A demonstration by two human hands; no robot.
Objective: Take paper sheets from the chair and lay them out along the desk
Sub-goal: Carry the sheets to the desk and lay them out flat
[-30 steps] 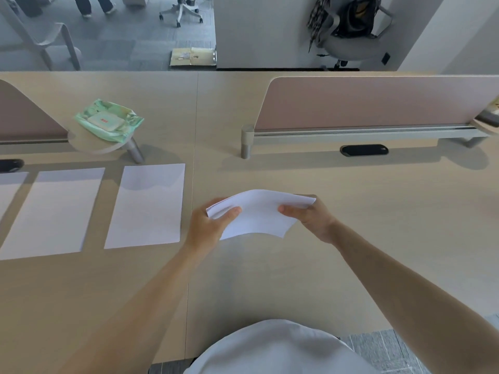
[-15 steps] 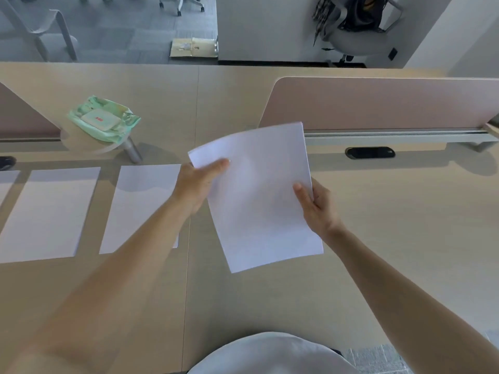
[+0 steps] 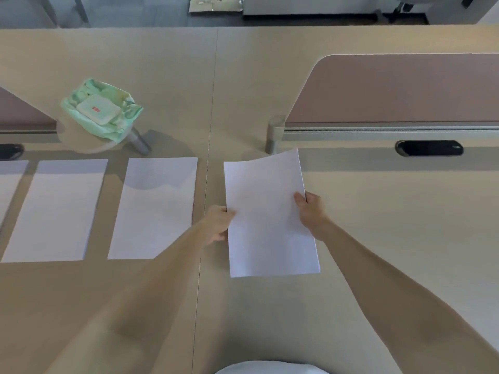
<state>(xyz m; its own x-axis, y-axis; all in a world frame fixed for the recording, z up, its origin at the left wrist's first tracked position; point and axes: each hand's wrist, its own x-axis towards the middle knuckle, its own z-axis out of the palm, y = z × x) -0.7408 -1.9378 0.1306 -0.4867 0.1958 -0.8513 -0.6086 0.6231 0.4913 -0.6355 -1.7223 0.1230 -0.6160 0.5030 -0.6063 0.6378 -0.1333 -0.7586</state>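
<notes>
A white paper sheet (image 3: 267,214) lies nearly flat over the wooden desk (image 3: 391,225), its far right corner still curled up. My left hand (image 3: 218,225) pinches its left edge and my right hand (image 3: 310,211) grips its right edge. To the left, a second sheet (image 3: 155,209) and a third sheet (image 3: 56,211) lie flat in a row, with the corner of another sheet (image 3: 10,182) at the frame's left edge. The chair that holds the paper is out of view.
A green wet-wipe pack (image 3: 101,112) rests on a small round shelf (image 3: 78,141) behind the row. A pink divider panel (image 3: 399,90) on a grey post (image 3: 274,134) runs along the back right, with a black cable port (image 3: 429,147) below it.
The sheet went from curled between my hands, to raised and tilted, to lowered onto the desk beside the row. Both hands shifted to its side edges.
</notes>
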